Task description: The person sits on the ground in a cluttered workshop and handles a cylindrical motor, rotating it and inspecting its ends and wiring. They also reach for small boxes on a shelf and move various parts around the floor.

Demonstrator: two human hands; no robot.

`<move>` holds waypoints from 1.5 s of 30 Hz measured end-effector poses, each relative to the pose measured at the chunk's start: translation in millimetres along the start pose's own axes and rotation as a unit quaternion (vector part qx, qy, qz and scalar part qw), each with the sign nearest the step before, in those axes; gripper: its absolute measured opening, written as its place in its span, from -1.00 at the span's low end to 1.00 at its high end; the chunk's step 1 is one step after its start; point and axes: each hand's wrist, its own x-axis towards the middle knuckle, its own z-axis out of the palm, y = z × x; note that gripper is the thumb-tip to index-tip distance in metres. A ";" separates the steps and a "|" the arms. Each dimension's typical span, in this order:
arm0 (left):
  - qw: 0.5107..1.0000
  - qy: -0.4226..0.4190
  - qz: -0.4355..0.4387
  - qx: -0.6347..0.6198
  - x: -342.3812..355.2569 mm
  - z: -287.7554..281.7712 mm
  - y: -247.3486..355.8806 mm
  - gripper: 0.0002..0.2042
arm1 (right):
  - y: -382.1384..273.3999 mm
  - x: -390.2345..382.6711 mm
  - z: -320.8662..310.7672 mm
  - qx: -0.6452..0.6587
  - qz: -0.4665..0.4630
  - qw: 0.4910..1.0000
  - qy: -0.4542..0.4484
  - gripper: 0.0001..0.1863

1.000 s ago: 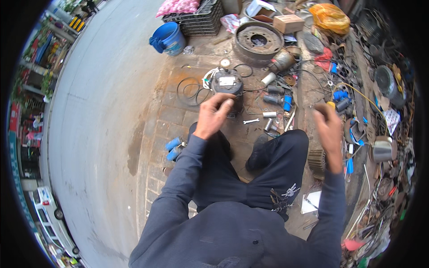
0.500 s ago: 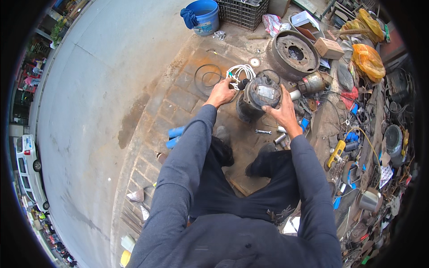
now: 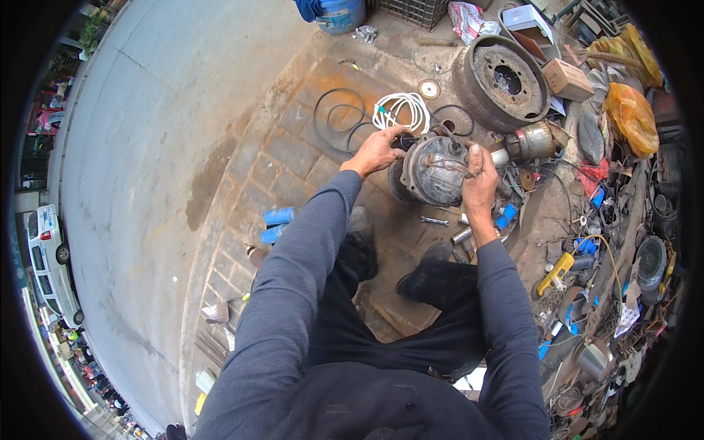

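A dark, grimy submersible pump [image 3: 438,182] stands tilted toward me on the paving between my feet and a coil of white cable. Its round top faces me, with a brownish handle across it. My left hand [image 3: 377,152] is closed at the pump's left edge, round a black fitting. On the right side, my right hand [image 3: 479,181] grips the pump near the handle's end, thumb up. Just beyond the pump lies the white cable coil [image 3: 402,111], with a thin black cable loop [image 3: 339,117] to its left. A small wrench [image 3: 434,221] rests on the ground below the pump.
A rusty wheel rim [image 3: 507,82] lies beyond on the right, with a worn motor-like cylinder [image 3: 535,141] near it. Scrap parts and tools heap along the right, among them a yellow-handled tool [image 3: 557,273]. Two blue cylinders [image 3: 279,217] lie left of my legs. A blue bucket [image 3: 340,16] stands far off.
The pump has turned and tipped toward me; its label plate is out of sight and the handle now shows. My right hand has gone from lying spread along its side to gripping it.
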 end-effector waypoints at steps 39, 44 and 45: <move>0.971 0.208 -0.069 0.090 -69.8 61.5 98.8 -0.43 | 8.4 65.6 -30.8 0.389 0.400 0.828 -0.055 -0.44; 0.976 0.198 -0.078 0.052 -68.0 65.2 94.3 -0.43 | -1.0 64.7 -32.7 0.359 0.387 0.848 -0.033 -0.45; 0.977 0.194 -0.076 0.052 -67.7 65.4 93.3 -0.43 | -1.7 64.9 -32.4 0.355 0.389 0.850 -0.032 -0.44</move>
